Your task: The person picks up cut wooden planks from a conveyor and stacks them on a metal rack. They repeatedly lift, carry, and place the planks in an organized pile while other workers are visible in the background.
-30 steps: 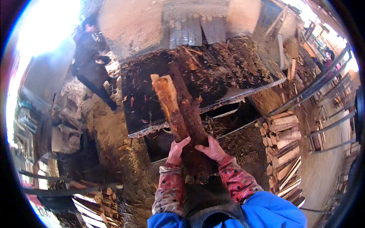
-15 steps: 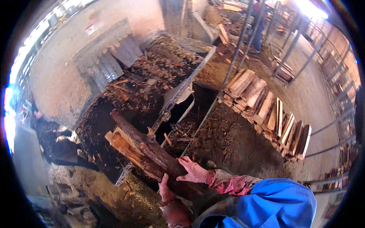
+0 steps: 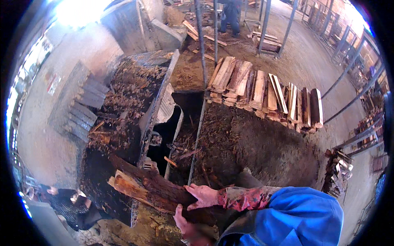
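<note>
Rough bark-covered wood slabs [image 3: 152, 190] lie across the lower middle, their far ends over a dark metal trough edge [image 3: 158, 98]. Split orange-brown wood shows along one side. My right hand [image 3: 202, 196] rests on the upper side of the slabs near their close end, thumb and fingers curved round the bark. On the lower side, my left hand [image 3: 184, 225] grips the same wood, thumb upward; its fingers are mostly hidden beneath. The near end of the wood disappears under my arms.
A row of stacked split boards [image 3: 256, 92] sits right of a metal bar [image 3: 197, 141]. Bark litter [image 3: 123, 94] fills the trough at left. A co-worker in dark clothing [image 3: 74, 207] is at lower left; another person [image 3: 231, 18] stands far back. Upright metal posts [image 3: 266, 26] line the right.
The view has turned, so the board stack and trough sit further left. The bark slab in my hands has rolled and sunk lower against the split piece. Both hands keep their hold.
</note>
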